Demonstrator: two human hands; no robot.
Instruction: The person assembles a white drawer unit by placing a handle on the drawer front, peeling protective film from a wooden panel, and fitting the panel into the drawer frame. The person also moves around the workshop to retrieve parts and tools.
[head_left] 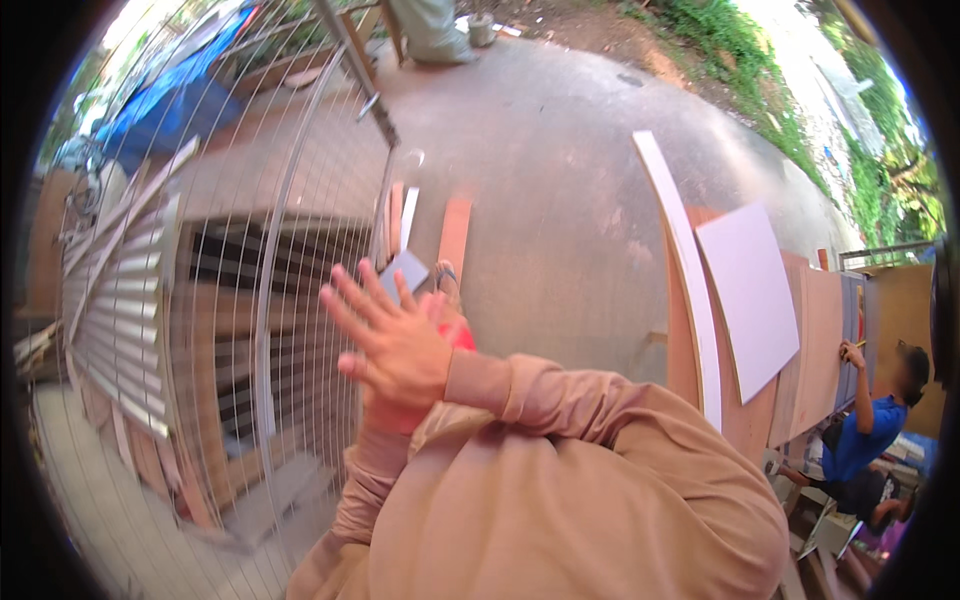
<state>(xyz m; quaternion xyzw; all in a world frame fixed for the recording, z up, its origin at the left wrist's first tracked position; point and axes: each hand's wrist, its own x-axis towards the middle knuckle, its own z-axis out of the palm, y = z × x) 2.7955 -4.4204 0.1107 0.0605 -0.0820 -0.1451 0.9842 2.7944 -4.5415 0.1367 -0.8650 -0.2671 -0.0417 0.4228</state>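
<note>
In front of the wire mesh panel (250,300), your right hand (395,345) is spread open w/ nothing in it, crossing over your left hand (440,325), whose grip I can't tell; a red object (462,335) shows just behind.

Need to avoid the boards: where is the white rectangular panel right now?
In the head view the white rectangular panel lies right of centre, on brown boards, beside a curved white strip and up-left of a person in blue.

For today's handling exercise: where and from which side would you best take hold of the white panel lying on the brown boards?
Probably by the two long edges of the white panel, hands coming from its lower end. It lies flat and thin on the brown boards, overhanging their lower left edge, so fingers could hook under there.
</note>
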